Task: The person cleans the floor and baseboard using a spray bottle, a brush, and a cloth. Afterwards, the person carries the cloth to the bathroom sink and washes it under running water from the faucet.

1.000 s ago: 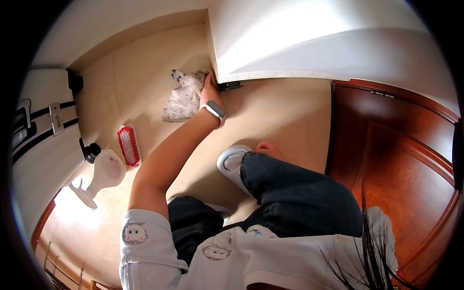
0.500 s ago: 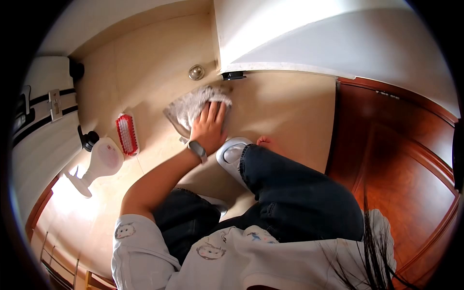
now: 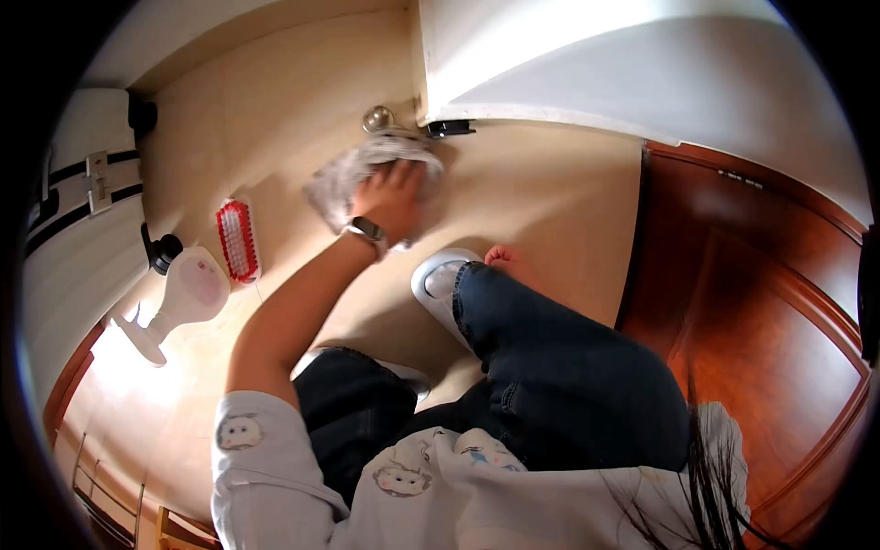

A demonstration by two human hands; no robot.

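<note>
My left hand (image 3: 390, 202) presses down on a grey cleaning cloth (image 3: 335, 188) on the floor, its fingers bent over the bunched fabric. Motion blurs the hand and cloth slightly. A round metal doorstop (image 3: 377, 119) stands just beyond the cloth's far edge. Past my right knee, only the curled fingers of my right hand (image 3: 500, 254) show, close to the floor and beside my slipper (image 3: 445, 280). They look closed, and no object is visible in them; my leg hides the rest of that hand.
A red-and-white scrub brush (image 3: 238, 240) lies left of the cloth. Nearby is a white spray bottle (image 3: 188, 293), beside a light suitcase (image 3: 87, 220) with black wheels. A white door or panel (image 3: 587, 82) borders the far side, with reddish-brown wood (image 3: 752, 312) at the right.
My left hand and the cloth have slid slightly farther away, bringing the cloth up near the metal doorstop. My right hand stays by the knee. The view has shifted a little.
</note>
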